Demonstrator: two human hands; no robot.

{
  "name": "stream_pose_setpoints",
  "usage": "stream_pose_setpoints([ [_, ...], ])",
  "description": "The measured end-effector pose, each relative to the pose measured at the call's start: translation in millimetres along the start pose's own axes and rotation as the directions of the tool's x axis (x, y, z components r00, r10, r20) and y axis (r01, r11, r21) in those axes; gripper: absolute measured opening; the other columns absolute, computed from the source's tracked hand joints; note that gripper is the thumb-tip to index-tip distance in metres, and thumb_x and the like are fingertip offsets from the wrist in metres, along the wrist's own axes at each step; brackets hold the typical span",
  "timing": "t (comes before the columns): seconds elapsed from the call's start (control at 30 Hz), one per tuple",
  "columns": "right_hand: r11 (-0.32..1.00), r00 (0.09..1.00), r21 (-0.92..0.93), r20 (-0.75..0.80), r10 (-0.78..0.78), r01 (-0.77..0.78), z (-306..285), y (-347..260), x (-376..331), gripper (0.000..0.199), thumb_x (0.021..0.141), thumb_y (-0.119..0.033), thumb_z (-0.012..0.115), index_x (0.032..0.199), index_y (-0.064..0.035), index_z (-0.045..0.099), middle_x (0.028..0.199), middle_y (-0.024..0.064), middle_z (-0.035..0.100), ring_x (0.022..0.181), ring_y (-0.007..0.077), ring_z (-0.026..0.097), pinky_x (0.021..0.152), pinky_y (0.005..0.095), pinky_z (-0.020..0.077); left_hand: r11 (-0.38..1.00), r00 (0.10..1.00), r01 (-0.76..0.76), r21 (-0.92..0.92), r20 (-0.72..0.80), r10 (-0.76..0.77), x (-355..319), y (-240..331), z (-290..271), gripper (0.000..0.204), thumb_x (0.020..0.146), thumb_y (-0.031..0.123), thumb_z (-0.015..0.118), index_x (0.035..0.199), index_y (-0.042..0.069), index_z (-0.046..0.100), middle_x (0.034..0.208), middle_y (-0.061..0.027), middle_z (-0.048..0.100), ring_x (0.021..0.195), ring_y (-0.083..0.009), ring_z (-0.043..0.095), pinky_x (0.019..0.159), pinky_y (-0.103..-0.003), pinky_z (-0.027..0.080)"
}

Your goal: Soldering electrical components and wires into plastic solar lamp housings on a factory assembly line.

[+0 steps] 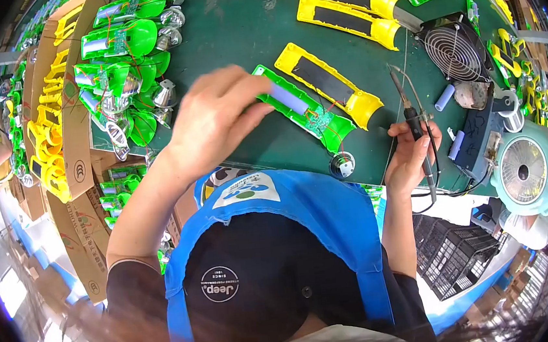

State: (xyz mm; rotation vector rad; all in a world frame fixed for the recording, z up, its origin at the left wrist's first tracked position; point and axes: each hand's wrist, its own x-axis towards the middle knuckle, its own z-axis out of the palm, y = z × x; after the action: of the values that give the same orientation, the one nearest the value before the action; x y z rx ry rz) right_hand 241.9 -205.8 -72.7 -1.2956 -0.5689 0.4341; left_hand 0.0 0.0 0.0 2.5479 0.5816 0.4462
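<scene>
My left hand [220, 114], slightly blurred, is closed at the far left end of a green flashlight housing [342, 128], thumb and fingers on either side of it. Inside the housing lie a purple cylindrical battery [289, 100] and a small green circuit board [319, 122] with red wires. A round silver lamp head [342, 164] sits by its near end. My right hand [409, 156] grips a soldering iron [412, 120], its tip pointing up and away from the housing. Just beyond the housing is a yellow cover [325, 82] with a black panel.
Several green housings with silver lamp heads [122, 39] are stacked at the left, beside a cardboard box [87, 116] of yellow parts. Two yellow covers [344, 8] lie farther back. At the right stand a black fan [452, 51], a dark soldering station [477, 143] and a mint-green fan [526, 172].
</scene>
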Motion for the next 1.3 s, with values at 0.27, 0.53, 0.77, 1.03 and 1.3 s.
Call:
stream_pose_setpoints([
  [0.27, 0.999, 0.998, 0.045, 0.055, 0.002, -0.004, 1.5, -5.9, 6.2, 0.044, 0.095, -0.040, 0.055, 0.114, -0.0030, 0.041, 0.090, 0.0155, 0.059, 0.077, 0.0244, 0.059, 0.076, 0.0354, 0.0462, 0.977, 0.990, 0.106, -0.186, -0.075, -0.122, -22.1, 8.6, 7.0, 0.024, 0.076, 0.003, 0.070, 0.097, 0.007, 0.059, 0.082, -0.0064, 0.063, 0.071, -0.0253, 0.060, 0.068, -0.035, 0.043],
  [0.53, 0.995, 0.995, 0.084, 0.087, 0.040, -0.047, -6.2, -7.0, 4.7, 0.042, 0.096, -0.039, 0.053, 0.113, -0.0020, 0.042, 0.089, 0.0172, 0.060, 0.077, 0.0251, 0.057, 0.078, 0.0373, 0.0454, 0.988, 0.989, -0.128, -0.083, -0.079, 0.122, 4.8, -5.9, 7.5, 0.025, 0.074, 0.002, 0.072, 0.096, 0.003, 0.062, 0.083, -0.0098, 0.062, 0.074, -0.0273, 0.059, 0.065, -0.037, 0.046],
  [0.77, 0.993, 0.997, 0.106, 0.067, 0.036, -0.043, -3.0, -4.6, 3.2, 0.042, 0.096, -0.039, 0.052, 0.112, -0.0014, 0.042, 0.088, 0.0159, 0.059, 0.076, 0.0238, 0.056, 0.076, 0.0367, 0.0449, 0.991, 0.997, 0.062, -0.116, -0.040, -0.067, -20.5, -0.4, 15.3, 0.025, 0.075, -0.001, 0.069, 0.097, 0.005, 0.060, 0.077, -0.0077, 0.061, 0.067, -0.0238, 0.059, 0.063, -0.036, 0.047],
  [1.03, 0.988, 0.968, 0.094, 0.230, 0.099, -0.124, -5.6, -17.7, 12.2, 0.040, 0.096, -0.038, 0.052, 0.109, -0.0016, 0.045, 0.086, 0.0158, 0.058, 0.082, 0.0245, 0.055, 0.081, 0.0381, 0.0427, 0.899, 0.929, -0.368, -0.239, -0.071, 0.362, 23.8, 2.9, 15.9, 0.032, 0.069, -0.001, 0.073, 0.099, 0.008, 0.066, 0.082, -0.0032, 0.057, 0.077, -0.0216, 0.055, 0.062, -0.033, 0.043],
  [1.3, 0.934, 0.910, 0.037, 0.241, 0.338, -0.356, -10.4, -33.7, 13.8, 0.028, 0.088, -0.023, 0.062, 0.099, 0.0009, 0.052, 0.081, 0.0111, 0.058, 0.072, 0.0163, 0.055, 0.086, 0.0339, 0.0436, 0.931, 0.927, -0.327, -0.161, 0.135, 0.349, 37.6, 7.2, 35.9, 0.016, 0.071, 0.009, 0.073, 0.082, 0.012, 0.061, 0.080, 0.0019, 0.056, 0.083, -0.0187, 0.053, 0.078, -0.035, 0.038],
])
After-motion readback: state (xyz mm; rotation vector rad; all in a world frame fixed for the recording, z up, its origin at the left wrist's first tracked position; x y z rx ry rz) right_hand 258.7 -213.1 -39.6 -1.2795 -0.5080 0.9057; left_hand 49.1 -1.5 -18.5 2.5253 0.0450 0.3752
